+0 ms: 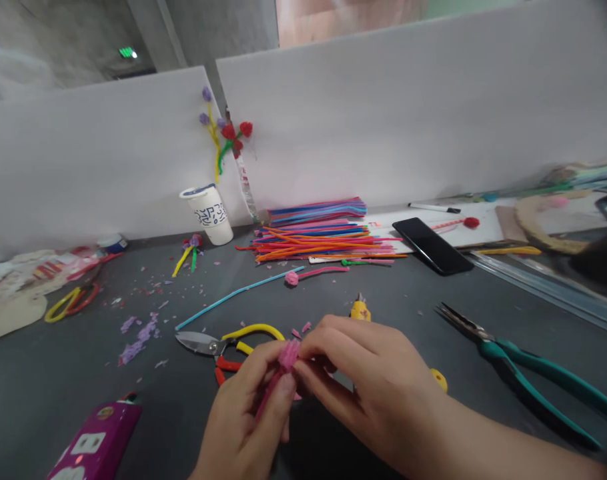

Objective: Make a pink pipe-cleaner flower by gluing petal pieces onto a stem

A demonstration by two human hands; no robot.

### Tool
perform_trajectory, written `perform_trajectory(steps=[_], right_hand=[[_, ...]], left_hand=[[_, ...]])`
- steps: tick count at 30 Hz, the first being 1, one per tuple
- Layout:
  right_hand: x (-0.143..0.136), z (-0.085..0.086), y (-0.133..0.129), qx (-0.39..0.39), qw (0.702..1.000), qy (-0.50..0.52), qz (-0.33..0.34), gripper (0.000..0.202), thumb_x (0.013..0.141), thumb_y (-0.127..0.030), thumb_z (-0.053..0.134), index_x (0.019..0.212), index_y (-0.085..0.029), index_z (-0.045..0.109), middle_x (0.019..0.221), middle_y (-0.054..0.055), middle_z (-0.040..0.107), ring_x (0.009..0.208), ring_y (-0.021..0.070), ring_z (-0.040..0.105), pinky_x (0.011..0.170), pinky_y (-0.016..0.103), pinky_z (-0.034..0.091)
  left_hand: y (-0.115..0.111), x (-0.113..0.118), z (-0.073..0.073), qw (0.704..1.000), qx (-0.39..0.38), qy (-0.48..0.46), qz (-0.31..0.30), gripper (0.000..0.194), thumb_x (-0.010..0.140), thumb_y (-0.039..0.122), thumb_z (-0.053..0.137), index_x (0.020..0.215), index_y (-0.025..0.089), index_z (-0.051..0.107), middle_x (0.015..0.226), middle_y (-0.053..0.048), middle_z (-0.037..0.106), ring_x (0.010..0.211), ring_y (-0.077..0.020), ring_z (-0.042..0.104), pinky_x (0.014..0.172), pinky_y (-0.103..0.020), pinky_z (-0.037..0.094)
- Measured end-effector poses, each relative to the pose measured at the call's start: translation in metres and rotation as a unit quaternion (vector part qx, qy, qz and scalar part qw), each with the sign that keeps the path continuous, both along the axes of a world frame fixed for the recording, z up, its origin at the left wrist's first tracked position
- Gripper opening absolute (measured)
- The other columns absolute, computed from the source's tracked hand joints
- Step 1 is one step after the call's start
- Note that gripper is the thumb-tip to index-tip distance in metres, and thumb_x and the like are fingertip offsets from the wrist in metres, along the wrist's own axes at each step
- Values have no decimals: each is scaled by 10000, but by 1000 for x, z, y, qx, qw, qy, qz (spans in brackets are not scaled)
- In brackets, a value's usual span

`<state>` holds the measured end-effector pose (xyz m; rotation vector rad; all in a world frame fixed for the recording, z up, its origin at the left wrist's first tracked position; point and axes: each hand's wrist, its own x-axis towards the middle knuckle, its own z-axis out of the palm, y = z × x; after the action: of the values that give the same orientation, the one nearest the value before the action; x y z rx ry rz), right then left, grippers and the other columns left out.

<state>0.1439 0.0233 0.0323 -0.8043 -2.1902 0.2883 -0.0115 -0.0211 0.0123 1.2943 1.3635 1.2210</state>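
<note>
Both hands meet at the lower middle around a small pink fuzzy piece. My left hand is closed, pinching the piece and its pink stem between thumb and fingers. From the right, my right hand pinches the edge of the same piece with thumb and forefinger. Scissors with yellow and red handles lie partly behind my left hand. A yellow glue gun is mostly hidden by my right hand. Beyond the hands lie a pink-headed stem and a light blue stem.
Bundled colourful stems lie at the back, near a paper cup and black phone. Teal-handled pliers are at right, a purple power strip at lower left. Purple scraps and yellow-red scissors lie left.
</note>
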Motion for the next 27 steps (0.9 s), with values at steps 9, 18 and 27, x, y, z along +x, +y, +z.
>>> perform_trajectory(steps=[9, 18, 27], right_hand=[[-1, -3, -3, 16, 1000, 4, 1, 177, 916, -173, 495, 777, -156, 603, 666, 10, 585, 561, 120, 473, 532, 225, 324], [0, 5, -3, 5, 1000, 13, 23, 134, 866, -128, 501, 769, -143, 593, 675, 18, 586, 562, 117, 476, 528, 219, 344], [0, 5, -3, 16, 999, 15, 26, 186, 888, -122, 465, 737, -163, 565, 661, 1, 560, 551, 106, 448, 522, 210, 335]], left_hand=[[0, -1, 0, 1000, 14, -11, 3, 144, 827, 343, 599, 888, 248, 688, 593, 39, 595, 446, -98, 513, 463, -200, 418], [0, 1, 4, 999, 6, -46, 14, 127, 811, 338, 627, 861, 231, 673, 573, 48, 576, 434, -83, 513, 461, -180, 416], [1, 1, 5, 999, 23, -27, 8, 102, 806, 308, 622, 846, 251, 697, 619, 41, 608, 445, -84, 507, 463, -186, 421]])
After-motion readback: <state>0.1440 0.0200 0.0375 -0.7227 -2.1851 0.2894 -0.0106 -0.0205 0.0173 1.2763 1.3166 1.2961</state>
